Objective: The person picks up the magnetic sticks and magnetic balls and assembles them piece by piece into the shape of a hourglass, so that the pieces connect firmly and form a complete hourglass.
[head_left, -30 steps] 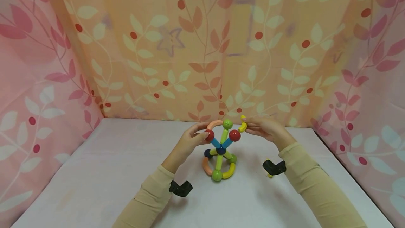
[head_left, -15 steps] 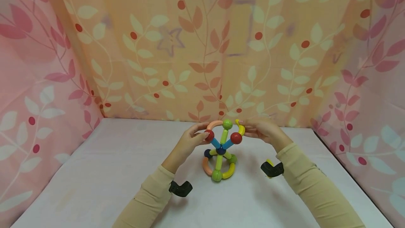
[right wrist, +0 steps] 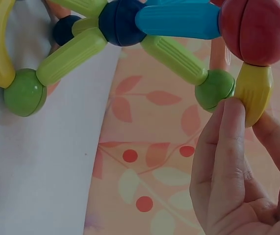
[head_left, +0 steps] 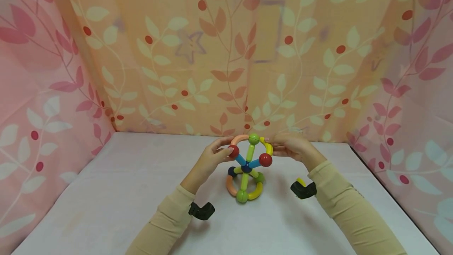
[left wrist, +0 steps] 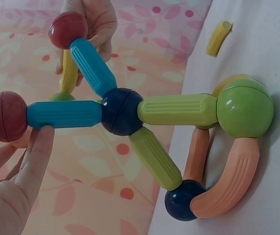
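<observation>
A magnetic stick-and-ball structure stands on the white table, with a dark blue ball (head_left: 246,167) at its centre. My left hand (head_left: 214,156) grips the left red ball (left wrist: 6,116), with a finger against the blue stick (left wrist: 65,114). My right hand (head_left: 291,146) pinches a yellow curved stick (right wrist: 255,93). One end of that stick meets the right red ball (right wrist: 257,30); the other reaches the top green ball (head_left: 254,139). An orange curved stick (head_left: 239,138) runs from the left red ball to this green ball. Below, green balls (left wrist: 245,108) and curved sticks form the base.
A loose yellow stick (left wrist: 219,38) lies on the white table (head_left: 106,192), partly behind the black wrist camera (head_left: 303,189) in the head view. Flowered cloth (head_left: 230,50) hangs behind and along both sides.
My right hand has moved left, bringing the yellow curved stick up against the top green ball and right red ball. That red ball has tilted outward and down. The left hand stays in place.
</observation>
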A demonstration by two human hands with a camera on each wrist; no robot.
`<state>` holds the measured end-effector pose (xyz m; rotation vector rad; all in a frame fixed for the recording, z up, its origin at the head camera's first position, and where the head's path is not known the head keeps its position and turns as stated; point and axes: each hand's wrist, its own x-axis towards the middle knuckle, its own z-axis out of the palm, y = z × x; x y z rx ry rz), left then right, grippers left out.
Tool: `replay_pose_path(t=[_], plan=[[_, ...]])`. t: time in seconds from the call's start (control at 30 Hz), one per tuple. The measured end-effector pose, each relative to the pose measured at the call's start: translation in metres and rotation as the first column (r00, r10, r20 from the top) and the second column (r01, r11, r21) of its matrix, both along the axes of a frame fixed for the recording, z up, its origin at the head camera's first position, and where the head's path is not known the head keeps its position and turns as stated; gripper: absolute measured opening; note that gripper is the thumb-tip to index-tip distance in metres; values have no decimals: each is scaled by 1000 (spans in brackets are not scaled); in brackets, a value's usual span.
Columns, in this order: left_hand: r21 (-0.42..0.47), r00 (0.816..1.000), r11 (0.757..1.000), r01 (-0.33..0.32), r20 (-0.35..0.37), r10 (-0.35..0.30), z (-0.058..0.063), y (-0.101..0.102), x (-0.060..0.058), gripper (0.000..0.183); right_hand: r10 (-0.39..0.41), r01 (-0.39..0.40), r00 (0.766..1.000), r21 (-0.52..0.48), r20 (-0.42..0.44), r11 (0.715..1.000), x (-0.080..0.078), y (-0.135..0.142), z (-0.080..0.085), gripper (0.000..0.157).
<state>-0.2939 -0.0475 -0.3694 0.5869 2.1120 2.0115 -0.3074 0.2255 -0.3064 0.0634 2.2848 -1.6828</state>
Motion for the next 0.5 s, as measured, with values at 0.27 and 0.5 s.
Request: replay_pose_path(t=[0.27,0.5], plan=[[-3,1000,1000,5,2,-5,0,-1,-1,46,-1,1,1000,1,0,1000,1,-1,1,50],[16,1000,1000,24,-11,-23,-2,0,-2,46,-35,34,999,-35,-12,999,3,13,-23,58]])
